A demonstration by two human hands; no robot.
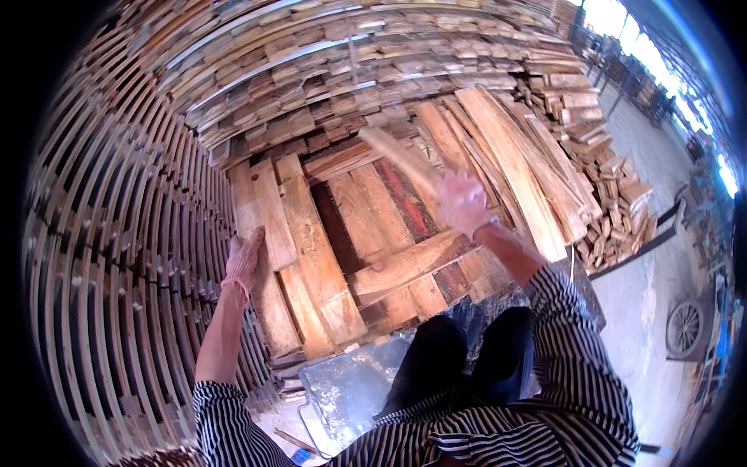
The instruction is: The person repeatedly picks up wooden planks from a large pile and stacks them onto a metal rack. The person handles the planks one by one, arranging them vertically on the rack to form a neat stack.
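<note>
In a pinkish work glove, my right hand (464, 204) is closed on one end of a narrow wooden strip (398, 159). The strip slants up and to the left above the stack; hand and strip are slightly blurred. My left hand (245, 261), also gloved, grips the outer edge of a wooden board (268, 292) at the stack's left side; part of its fingers is hidden. Long planks (307, 233) lie lengthwise beside that hand. Shorter boards (362, 206) fill the lower middle, one with a reddish dark stripe. A crosswise plank (408, 265) lies nearer to me.
Longer planks (510, 167) are heaped at the right of the stack. Tall rows of stacked slats (117, 257) rise at the left, and piled boards (311, 86) at the back. Short offcuts (618, 198) stand piled right. A metal sheet (350, 381) lies by my legs.
</note>
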